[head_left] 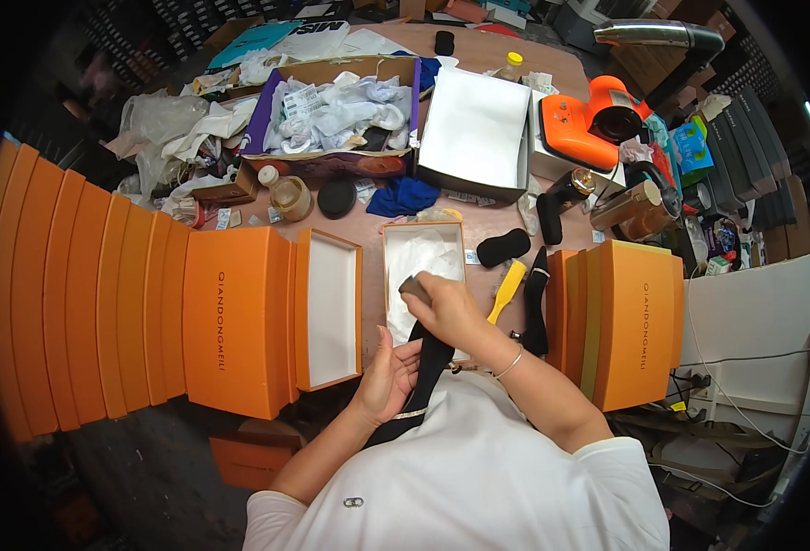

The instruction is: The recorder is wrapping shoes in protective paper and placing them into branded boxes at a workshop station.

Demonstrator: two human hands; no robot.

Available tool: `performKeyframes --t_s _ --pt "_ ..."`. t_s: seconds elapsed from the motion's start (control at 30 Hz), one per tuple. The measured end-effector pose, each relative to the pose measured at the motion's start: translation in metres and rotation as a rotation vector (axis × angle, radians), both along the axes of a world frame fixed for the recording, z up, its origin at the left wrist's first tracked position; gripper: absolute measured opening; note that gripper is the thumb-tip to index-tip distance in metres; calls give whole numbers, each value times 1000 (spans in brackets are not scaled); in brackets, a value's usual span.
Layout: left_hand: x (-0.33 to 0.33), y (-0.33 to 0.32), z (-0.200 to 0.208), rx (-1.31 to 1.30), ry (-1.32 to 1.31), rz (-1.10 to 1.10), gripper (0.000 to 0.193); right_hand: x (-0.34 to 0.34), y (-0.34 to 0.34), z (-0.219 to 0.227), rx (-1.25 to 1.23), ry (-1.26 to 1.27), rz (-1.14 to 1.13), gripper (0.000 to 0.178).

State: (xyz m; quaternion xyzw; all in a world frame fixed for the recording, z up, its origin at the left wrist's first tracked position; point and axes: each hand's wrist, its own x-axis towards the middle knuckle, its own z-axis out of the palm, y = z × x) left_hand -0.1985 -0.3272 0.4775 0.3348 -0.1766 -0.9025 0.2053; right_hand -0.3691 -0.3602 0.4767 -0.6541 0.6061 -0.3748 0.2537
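In front of my body, my left hand (391, 375) cradles a slim black shoe (431, 363), thumb raised and fingers partly behind it. A pale glittery band crosses the shoe near its lower end. Pinched in my right hand (448, 312) is a small dark grey-brown block (414, 289), just above the shoe's upper end; whether they touch I cannot tell. Beyond lies an open orange-rimmed box (423, 223) with white tissue paper (411, 253) inside. A yellow-handled brush (508, 289) and another black shoe (535, 303) rest to the right of my hands.
Orange shoeboxes (240, 321) stand in a long row on the left, more (635, 321) on the right. Behind are a purple carton (331, 165) of crumpled paper, a white-lined box (474, 129), a bottle (287, 195) and an orange machine (575, 133).
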Motion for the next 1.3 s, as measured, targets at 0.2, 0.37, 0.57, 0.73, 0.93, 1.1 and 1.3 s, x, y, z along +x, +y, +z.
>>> performKeyframes --t_s 0.2,0.37,0.57,0.73,0.93,1.1,1.3 --pt "6 20 -4 -66 -24 66 73 -48 31 -7 264 -370 -133 24" --pt "0 27 7 -248 -89 -110 28 -19 104 -19 116 -295 -238 30" --pt "4 69 -6 -249 -144 -489 25 35 234 -44 106 -391 -746 33" --pt "2 114 -5 -296 -117 -803 17 113 379 -101 150 -456 -1207 33" --pt "3 165 -11 -339 -107 -992 19 250 596 -228 500 -842 -1847 27" --pt "1 218 -7 -367 -108 -1076 16 305 726 -191 360 -1030 -2544 26" --pt "-11 310 -9 -305 -81 -1077 18 232 857 -151 -571 -1144 -2561 13"
